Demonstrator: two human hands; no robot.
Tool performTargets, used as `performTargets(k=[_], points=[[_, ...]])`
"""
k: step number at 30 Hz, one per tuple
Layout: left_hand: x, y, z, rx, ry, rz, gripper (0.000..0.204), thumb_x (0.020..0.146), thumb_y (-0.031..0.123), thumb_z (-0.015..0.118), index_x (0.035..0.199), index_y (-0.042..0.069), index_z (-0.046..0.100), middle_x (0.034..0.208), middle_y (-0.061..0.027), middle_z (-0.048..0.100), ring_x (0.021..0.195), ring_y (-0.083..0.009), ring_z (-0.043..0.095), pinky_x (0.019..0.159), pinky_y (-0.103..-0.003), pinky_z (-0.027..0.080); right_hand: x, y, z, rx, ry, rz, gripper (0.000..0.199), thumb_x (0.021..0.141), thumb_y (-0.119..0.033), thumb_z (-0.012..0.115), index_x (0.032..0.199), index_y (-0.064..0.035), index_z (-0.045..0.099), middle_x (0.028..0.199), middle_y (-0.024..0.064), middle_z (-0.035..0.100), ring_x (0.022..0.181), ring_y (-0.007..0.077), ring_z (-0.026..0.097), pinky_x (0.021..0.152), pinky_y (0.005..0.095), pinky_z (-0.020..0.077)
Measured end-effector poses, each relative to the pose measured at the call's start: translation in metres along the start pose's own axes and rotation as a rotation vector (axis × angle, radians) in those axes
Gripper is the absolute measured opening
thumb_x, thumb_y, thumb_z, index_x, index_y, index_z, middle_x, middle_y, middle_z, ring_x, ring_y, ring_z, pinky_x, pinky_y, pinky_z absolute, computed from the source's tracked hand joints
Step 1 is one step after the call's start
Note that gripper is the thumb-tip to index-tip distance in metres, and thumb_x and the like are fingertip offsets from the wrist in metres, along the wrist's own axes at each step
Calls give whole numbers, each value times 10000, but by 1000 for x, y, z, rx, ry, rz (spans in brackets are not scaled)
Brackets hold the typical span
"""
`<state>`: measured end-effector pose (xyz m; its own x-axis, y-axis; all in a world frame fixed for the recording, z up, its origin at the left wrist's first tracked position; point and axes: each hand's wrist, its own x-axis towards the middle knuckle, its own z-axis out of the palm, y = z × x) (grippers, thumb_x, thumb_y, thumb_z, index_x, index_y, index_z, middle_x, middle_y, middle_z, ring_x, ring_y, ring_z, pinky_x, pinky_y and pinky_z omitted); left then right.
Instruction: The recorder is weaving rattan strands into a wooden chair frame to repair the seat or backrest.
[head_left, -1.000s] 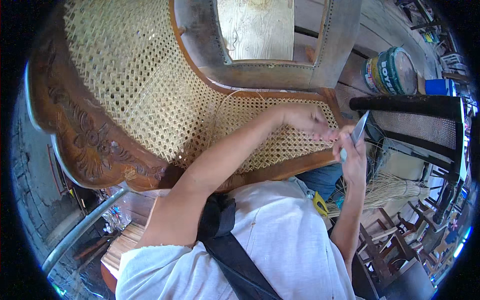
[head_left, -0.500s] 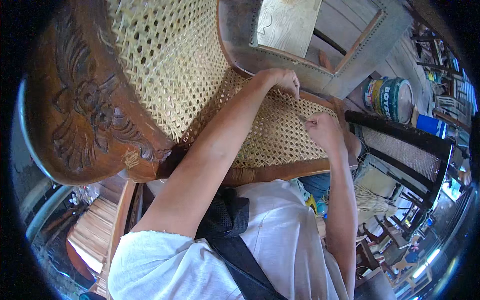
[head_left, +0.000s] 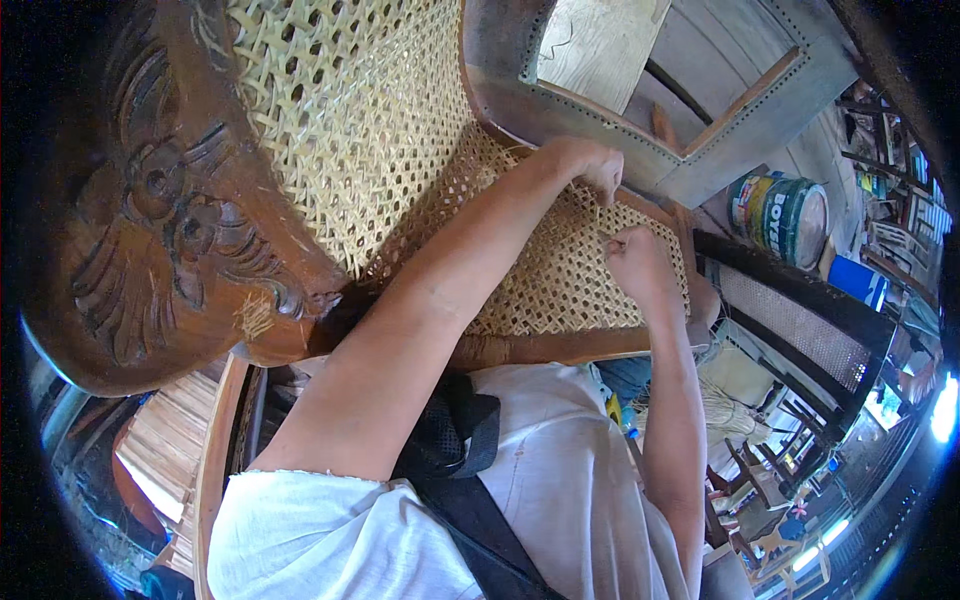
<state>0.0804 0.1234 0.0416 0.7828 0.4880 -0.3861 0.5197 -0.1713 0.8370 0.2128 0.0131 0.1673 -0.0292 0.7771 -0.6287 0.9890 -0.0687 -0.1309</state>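
Observation:
A carved wooden chair with woven cane fills the upper left and middle, its backrest cane (head_left: 345, 110) pale and the seat cane (head_left: 560, 285) framed in brown wood. Over the far side of the seat, my left hand (head_left: 598, 172) is closed with its fingers curled down; whatever it grips is hidden. My right hand (head_left: 640, 262) is closed in a fist just above the seat's right part, thumb side toward the left hand. A tiny thin tip shows at its fingers, too small to name. The hands are a short way apart.
Behind the seat stands a wooden panel (head_left: 640, 165) with a studded rectangular opening. To the right are a green bucket (head_left: 790, 220), a blue container (head_left: 856, 284) and a dark-framed cane piece (head_left: 790, 315). Wooden slats (head_left: 170, 445) lie at lower left.
The view has shifted slightly. My left hand has moved a little to the right, over the seat's far edge. The thin dark tip at my right fingers shows less now.

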Motion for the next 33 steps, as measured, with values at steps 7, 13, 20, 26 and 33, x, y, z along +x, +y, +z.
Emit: performTargets(k=[7, 13, 20, 26, 33], points=[[8, -2, 15, 11, -121, 0, 364, 633, 308, 744, 937, 107, 736, 863, -45, 719, 739, -211, 646, 671, -362, 509, -2, -7, -40, -37, -130, -2, 245, 801, -224, 582, 851, -9, 689, 907, 250, 648, 900, 387, 642, 807, 447, 502], [-21, 10, 7, 60, -93, -187, 416, 683, 375, 706, 996, 101, 720, 960, -113, 703, 835, -257, 651, 743, -382, 504, -6, 1, -28, 85, 44, 95, 415, 840, -378, 618, 985, 10, 601, 959, 238, 658, 909, 401, 640, 797, 481, 485], [-22, 17, 3, 53, -97, -125, 398, 689, 379, 698, 1008, 141, 726, 992, -107, 710, 848, -270, 659, 776, -393, 507, 24, 8, 24, 411, 52, 4, 275, 815, -209, 622, 1007, -18, 569, 984, 236, 640, 975, 389, 617, 818, 450, 470], [-24, 15, 7, 14, -68, -55, 325, 656, 291, 736, 951, 154, 744, 953, -68, 720, 828, -231, 665, 777, -366, 520, -32, 55, 10, 730, 64, 9, 134, 756, -25, 593, 842, -37, 491, 675, 56, 497, 605, 167, 501, 557, 321, 408], [-32, 23, 13, 12, 9, 4, 284, 686, 234, 769, 937, 105, 733, 890, -62, 721, 777, -191, 665, 733, -339, 525, -104, 103, -17, 1001, 84, 137, 154, 746, 2, 565, 792, -107, 466, 605, -53, 425, 478, 28, 361, 404, 203, 261]])
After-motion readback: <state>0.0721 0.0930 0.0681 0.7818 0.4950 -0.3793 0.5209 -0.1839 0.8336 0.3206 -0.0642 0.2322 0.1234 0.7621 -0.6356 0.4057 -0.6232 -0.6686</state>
